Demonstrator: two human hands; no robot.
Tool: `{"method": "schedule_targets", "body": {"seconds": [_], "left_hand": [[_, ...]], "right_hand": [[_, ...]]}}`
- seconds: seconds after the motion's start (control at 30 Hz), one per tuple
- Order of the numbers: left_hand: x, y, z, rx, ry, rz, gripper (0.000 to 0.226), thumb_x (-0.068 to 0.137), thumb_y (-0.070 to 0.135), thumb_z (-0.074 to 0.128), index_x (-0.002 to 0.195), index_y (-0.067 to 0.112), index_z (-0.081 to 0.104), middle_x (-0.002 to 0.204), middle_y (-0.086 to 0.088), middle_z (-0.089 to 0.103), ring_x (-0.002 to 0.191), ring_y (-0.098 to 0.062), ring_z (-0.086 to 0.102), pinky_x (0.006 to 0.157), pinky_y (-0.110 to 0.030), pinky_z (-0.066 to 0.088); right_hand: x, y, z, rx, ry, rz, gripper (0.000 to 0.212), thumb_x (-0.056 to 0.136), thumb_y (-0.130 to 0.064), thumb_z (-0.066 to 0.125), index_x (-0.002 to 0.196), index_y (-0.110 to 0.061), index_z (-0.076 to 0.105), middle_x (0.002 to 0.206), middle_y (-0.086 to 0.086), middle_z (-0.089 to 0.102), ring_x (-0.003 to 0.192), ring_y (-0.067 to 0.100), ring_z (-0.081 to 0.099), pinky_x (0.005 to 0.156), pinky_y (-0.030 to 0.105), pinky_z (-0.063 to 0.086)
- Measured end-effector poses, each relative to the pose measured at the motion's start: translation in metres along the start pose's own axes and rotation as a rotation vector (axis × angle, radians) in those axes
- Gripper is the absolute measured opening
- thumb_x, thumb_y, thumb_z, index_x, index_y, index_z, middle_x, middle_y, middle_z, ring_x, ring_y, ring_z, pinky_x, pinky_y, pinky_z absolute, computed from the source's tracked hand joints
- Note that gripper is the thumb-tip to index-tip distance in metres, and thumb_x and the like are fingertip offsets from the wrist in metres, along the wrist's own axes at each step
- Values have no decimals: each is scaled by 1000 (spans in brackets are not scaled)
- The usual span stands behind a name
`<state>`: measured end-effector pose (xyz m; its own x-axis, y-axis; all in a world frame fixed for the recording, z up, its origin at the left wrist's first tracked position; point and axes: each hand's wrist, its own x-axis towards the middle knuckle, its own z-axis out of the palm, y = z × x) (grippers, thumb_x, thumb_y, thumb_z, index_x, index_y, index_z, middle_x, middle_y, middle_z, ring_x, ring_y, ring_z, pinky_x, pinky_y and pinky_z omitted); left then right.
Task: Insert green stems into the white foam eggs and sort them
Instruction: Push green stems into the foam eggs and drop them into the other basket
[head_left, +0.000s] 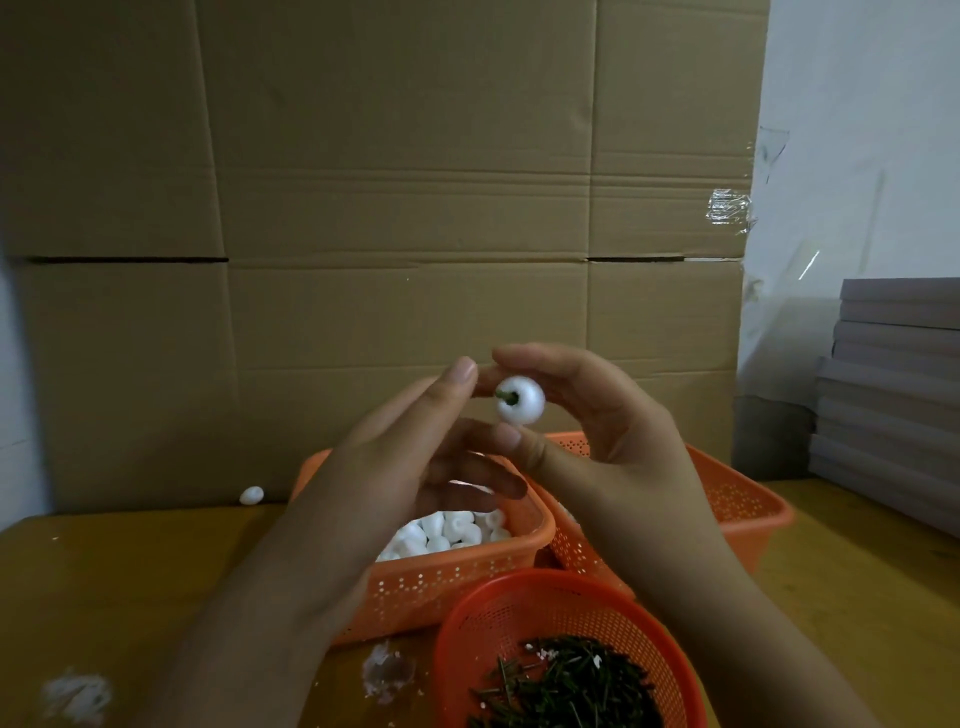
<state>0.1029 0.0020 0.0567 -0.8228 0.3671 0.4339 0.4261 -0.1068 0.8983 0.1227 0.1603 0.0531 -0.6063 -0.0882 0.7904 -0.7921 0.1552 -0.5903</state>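
My right hand (597, 436) pinches a white foam egg (521, 401) between thumb and fingers, raised above the baskets. A short green stem (505, 396) sticks out of the egg's left end. My left hand (415, 457) is beside it with straight fingers, the fingertip near the stem end. Below, an orange rectangular basket (457, 577) holds several plain foam eggs (447, 530). A round red basket (519, 608) at the front holds a pile of green stems (566, 686). A second orange basket (737, 504) stands to the right, its contents mostly hidden by my right hand.
One loose foam egg (252, 495) lies on the wooden table (130, 597) by the cardboard wall (405, 208). Foam crumbs (78, 696) lie at the front left. Stacked grey boards (893, 384) stand at the right.
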Motion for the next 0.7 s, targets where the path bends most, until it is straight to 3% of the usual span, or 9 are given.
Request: {"method": "schedule_targets", "body": {"seconds": [0.07, 0.13, 0.23, 0.33, 0.43, 0.5, 0.57, 0.63, 0.7], "left_hand": [[2, 0, 0, -61, -42, 3, 47, 78, 58, 55, 110, 29, 72, 98, -12, 74, 83, -21, 72, 67, -24, 55], [2, 0, -1, -74, -64, 20, 44, 80, 52, 56, 112, 27, 71, 102, -12, 74, 89, -19, 72, 72, -25, 56], [2, -1, -2, -84, -45, 25, 35, 83, 39, 68, 114, 22, 70, 102, -9, 75, 93, -19, 71, 78, -27, 58], [3, -2, 0, -118, 2, 30, 49, 73, 35, 67, 120, 22, 67, 105, -6, 75, 96, -18, 71, 85, -30, 58], [3, 0, -1, -234, 53, 41, 45, 68, 25, 70, 113, 22, 71, 106, -4, 75, 96, -18, 72, 73, -26, 59], [2, 0, -4, -263, 88, 65, 41, 66, 22, 72, 106, 24, 74, 108, -3, 74, 95, -18, 72, 68, -23, 56], [3, -2, -5, -195, 129, 116, 39, 65, 23, 73, 103, 29, 74, 111, 2, 74, 101, -17, 71, 75, -27, 56], [4, -3, -4, -113, 161, 171, 37, 66, 22, 74, 102, 32, 73, 111, 5, 73, 106, -15, 69, 84, -30, 53], [5, -4, -3, -55, 172, 207, 35, 69, 18, 78, 101, 33, 72, 110, 6, 73, 107, -11, 68, 83, -26, 53]], "right_hand": [[-1, 2, 0, -1, -14, -44, 48, 81, 4, 71, 118, -26, 61, 110, -8, 69, 109, 4, 61, 83, 13, 49], [-1, 5, 1, -32, -33, -79, 57, 82, 5, 70, 126, -28, 54, 112, -9, 68, 113, 5, 60, 88, 12, 44], [-1, 8, 1, -108, -59, -104, 66, 83, 4, 69, 135, -31, 46, 119, -13, 66, 121, 7, 56, 97, 15, 42], [-1, 8, 1, -112, -63, -103, 66, 85, 7, 64, 137, -30, 46, 129, -13, 61, 126, 8, 52, 102, 25, 43], [-3, 9, 4, -128, 43, -84, 47, 86, -9, 64, 124, -35, 55, 124, -18, 60, 121, 5, 54, 98, 25, 46], [-2, 7, 4, -108, 115, -20, 21, 85, -21, 63, 102, -33, 63, 103, -16, 67, 99, 1, 62, 82, 17, 50], [-1, 7, 4, -88, 80, 56, 4, 88, -25, 67, 84, -26, 66, 83, -7, 69, 76, 4, 65, 67, 17, 51], [-1, 8, 5, -106, -4, 106, 15, 85, -34, 68, 78, -21, 68, 76, 0, 69, 71, 16, 64, 65, 28, 51], [-2, 9, 7, -115, -36, 120, 23, 81, -40, 65, 79, -18, 70, 76, 8, 68, 74, 27, 64, 68, 40, 51]]}}
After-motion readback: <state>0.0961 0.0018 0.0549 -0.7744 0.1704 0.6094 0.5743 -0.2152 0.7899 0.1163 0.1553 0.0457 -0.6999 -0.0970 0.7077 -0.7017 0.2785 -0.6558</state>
